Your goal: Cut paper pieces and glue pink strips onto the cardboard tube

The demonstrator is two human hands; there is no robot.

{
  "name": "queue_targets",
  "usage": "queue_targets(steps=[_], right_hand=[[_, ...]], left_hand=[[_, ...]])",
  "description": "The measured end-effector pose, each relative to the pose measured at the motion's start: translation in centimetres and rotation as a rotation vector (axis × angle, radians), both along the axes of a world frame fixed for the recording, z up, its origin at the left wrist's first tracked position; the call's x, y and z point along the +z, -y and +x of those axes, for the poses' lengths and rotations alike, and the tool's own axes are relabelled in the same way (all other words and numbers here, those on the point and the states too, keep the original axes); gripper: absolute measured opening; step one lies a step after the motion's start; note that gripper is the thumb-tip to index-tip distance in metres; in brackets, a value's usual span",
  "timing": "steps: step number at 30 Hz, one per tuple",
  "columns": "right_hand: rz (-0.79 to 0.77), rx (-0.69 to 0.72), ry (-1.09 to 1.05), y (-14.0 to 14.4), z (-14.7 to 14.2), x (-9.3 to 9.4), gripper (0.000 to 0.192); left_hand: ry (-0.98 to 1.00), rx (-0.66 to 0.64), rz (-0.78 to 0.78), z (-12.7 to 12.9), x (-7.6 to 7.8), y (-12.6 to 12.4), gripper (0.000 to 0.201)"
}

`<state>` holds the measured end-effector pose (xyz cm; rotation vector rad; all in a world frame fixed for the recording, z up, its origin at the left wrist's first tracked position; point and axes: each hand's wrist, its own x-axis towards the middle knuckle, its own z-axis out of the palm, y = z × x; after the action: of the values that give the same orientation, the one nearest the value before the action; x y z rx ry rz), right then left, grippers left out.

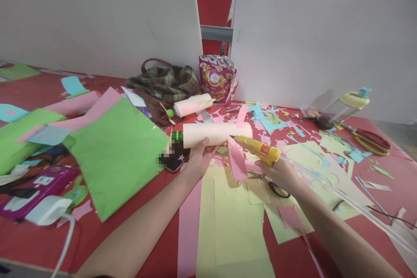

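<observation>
Both hands: left (pixel 198 158) steadies pink-wrapped bottle (pixel 216 134), right (pixel 280 173) grips yellow glue gun (pixel 257 148).

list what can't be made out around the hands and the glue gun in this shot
- Head view: the dark object beside the left hand is partly pixelated, so it cannot be identified.
- The scissors lie mostly under the right hand; only one handle loop shows.
- The glue gun grip is hidden by the right hand's fingers.
- The print on the snack bag is too small to read.
</observation>
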<state>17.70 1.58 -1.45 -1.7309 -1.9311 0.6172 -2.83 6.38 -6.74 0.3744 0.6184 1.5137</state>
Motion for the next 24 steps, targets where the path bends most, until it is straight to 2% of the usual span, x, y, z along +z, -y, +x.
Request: queue_targets(steps=[5,8,11,15,19,24], right_hand=[[-0.088,-0.048,-0.095,-0.4,1.6,0.2,0.016],[-0.129,-0.092,-0.097,-0.7,3.2,0.5,0.023],[-0.148,-0.159,-0.049,-1.2,5.2,0.3,0.03],[-0.131,-0.221,0.056,-1.7,7.2,-0.7,0.023],[-0.136,-0.196,0.146,-1.8,7.6,-1.7,0.024],[-0.138,-0.173,0.245,-1.5,7.4,-1.8,0.029]], left_hand=[[0.014,0.015,-0.027,-0.1,0.1,-0.2,0.034],[0.025,0.022,-0.056,-0.2,0.1,-0.3,0.031],[0.016,0.034,-0.05,-0.3,0.2,-0.4,0.03],[-0.009,0.059,-0.049,-0.3,0.5,-0.4,0.034],[-0.025,0.062,-0.03,-0.3,0.5,-0.3,0.035],[-0.031,0.077,-0.024,-0.3,0.5,-0.2,0.03]])
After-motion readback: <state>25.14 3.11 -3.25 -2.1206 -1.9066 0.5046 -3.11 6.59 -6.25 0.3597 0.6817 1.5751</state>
